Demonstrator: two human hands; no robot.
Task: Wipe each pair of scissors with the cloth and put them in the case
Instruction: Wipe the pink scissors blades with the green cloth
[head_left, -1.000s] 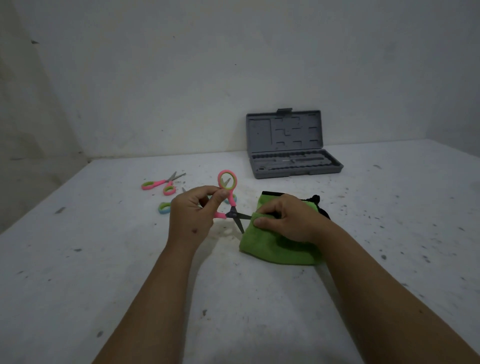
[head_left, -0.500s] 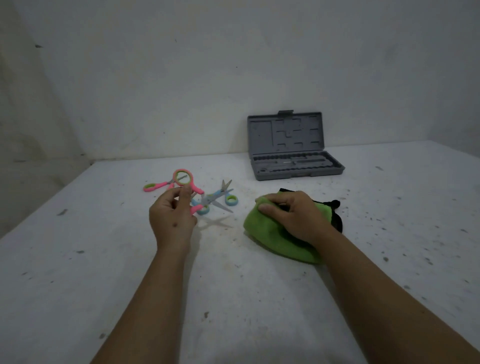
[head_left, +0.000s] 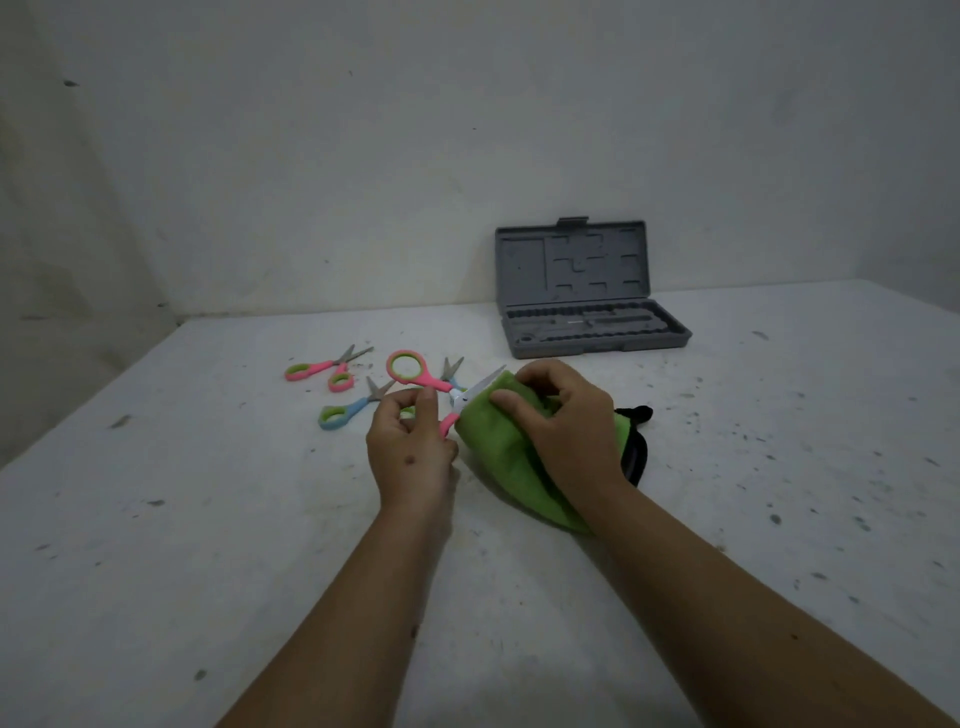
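Note:
My left hand (head_left: 410, 452) pinches a pink-handled pair of scissors (head_left: 423, 382) by its lower handle, the upper loop sticking up to the left. Its blades point right into the green cloth (head_left: 498, 452), which my right hand (head_left: 566, 426) grips and folds over them. Only one blade edge shows above the cloth. Behind my hands lie a second pink pair of scissors (head_left: 324, 369) and two blue-handled pairs (head_left: 348, 410), the farther blue pair (head_left: 451, 370) mostly hidden by the held scissors. The grey case (head_left: 597, 325) stands open at the back, lid upright.
A black pouch (head_left: 636, 447) lies under the cloth's right side. The white table (head_left: 208, 519) is speckled with dark marks. A wall stands right behind the case and another runs along the left edge.
My left hand has swung the pink scissors from the left toward the cloth. My right hand has lifted the cloth's edge and closed it round the blades.

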